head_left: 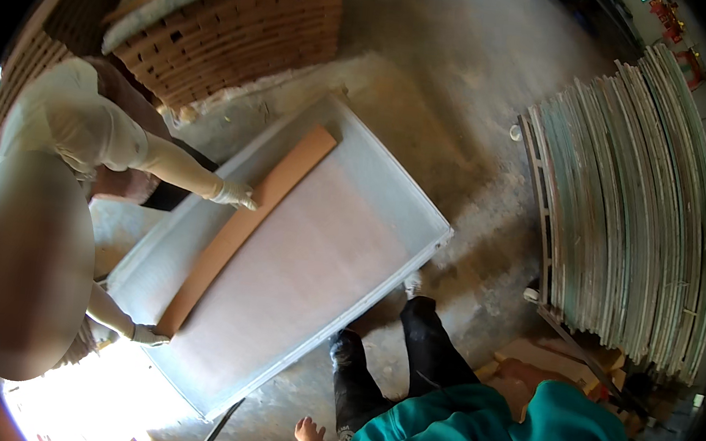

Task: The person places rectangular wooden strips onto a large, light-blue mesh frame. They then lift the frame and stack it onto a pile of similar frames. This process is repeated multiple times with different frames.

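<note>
My left hand point(311, 432) hangs beside my left leg near the lower edge, below the near side of a large pale tray-like table point(427, 243). Its fingers are loosely bent and apart, with nothing visible in them. My right arm, in a green sleeve point(575, 433), is bent at the lower right; the hand itself does not show. Across the table, a co-worker's two gloved hands point(236, 195) rest on a long brown strip point(241, 239). That strip lies along the far side of the table, over its dusty pinkish surface point(307, 259).
A tall stack of thin greenish-grey sheets point(626, 213) stands on a rack at the right. Brown stacked boards point(235, 35) fill the upper left. Cardboard pieces point(560, 364) lie behind my right side. A dark bar point(216, 430) slants below the table's near corner.
</note>
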Motion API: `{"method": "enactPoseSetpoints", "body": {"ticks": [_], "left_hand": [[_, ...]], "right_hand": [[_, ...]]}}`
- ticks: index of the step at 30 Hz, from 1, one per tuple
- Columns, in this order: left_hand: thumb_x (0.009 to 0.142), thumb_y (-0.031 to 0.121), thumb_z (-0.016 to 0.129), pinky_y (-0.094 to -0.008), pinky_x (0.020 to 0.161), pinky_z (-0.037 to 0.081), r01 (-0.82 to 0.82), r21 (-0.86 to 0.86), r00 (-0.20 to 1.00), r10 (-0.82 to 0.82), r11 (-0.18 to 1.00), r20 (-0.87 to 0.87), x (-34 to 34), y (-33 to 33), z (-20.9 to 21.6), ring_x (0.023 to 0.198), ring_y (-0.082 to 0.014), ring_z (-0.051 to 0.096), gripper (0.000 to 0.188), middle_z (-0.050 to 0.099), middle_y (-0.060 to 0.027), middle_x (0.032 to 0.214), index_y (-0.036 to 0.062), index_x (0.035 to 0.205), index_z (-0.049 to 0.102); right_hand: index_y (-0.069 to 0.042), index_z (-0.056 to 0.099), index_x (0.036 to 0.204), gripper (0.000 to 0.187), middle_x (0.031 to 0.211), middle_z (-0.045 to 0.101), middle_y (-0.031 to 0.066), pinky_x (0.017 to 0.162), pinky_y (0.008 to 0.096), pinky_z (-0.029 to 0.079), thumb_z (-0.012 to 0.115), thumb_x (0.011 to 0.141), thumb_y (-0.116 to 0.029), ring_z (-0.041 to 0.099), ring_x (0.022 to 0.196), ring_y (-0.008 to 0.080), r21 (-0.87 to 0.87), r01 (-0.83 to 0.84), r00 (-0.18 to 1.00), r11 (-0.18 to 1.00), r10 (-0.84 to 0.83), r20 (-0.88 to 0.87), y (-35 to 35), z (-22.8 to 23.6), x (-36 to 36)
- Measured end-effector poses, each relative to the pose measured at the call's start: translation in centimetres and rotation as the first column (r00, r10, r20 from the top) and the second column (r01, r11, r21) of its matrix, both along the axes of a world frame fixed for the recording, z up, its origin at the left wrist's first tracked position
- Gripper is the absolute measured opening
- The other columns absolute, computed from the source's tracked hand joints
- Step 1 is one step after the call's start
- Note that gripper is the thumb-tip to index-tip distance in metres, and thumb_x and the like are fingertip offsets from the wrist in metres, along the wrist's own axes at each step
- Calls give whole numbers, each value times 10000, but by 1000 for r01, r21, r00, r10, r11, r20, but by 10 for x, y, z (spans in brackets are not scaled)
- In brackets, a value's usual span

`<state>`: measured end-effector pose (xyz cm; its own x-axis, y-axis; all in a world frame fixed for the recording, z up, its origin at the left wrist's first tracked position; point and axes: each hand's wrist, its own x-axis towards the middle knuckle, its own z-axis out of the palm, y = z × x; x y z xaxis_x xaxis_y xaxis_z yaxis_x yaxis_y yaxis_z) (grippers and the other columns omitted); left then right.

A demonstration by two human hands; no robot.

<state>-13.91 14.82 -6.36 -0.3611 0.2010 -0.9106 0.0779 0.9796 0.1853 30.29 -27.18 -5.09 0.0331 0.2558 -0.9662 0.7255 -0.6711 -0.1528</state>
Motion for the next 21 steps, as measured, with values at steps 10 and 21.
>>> {"method": "enactPoseSetpoints", "body": {"ticks": [10,21], "left_hand": [[810,192,594,-404,739,507,419,321,899,-437,849,-20,151,17,59,882,-171,542,472,558,-62,947,19,1230,465],[912,392,427,-484,710,502,779,163,627,-755,606,-192,124,-182,40,852,-311,589,440,593,-163,1005,13,1088,564]], "right_hand": [[6,583,862,340,921,601,234,784,481,443,454,860,-308,561,908,410,469,489,778,736,-611,149,210,-29,210],[7,525,1107,537,1163,547,211,897,438,442,581,791,-423,527,1072,378,697,322,614,641,-702,362,336,-146,266]]}}
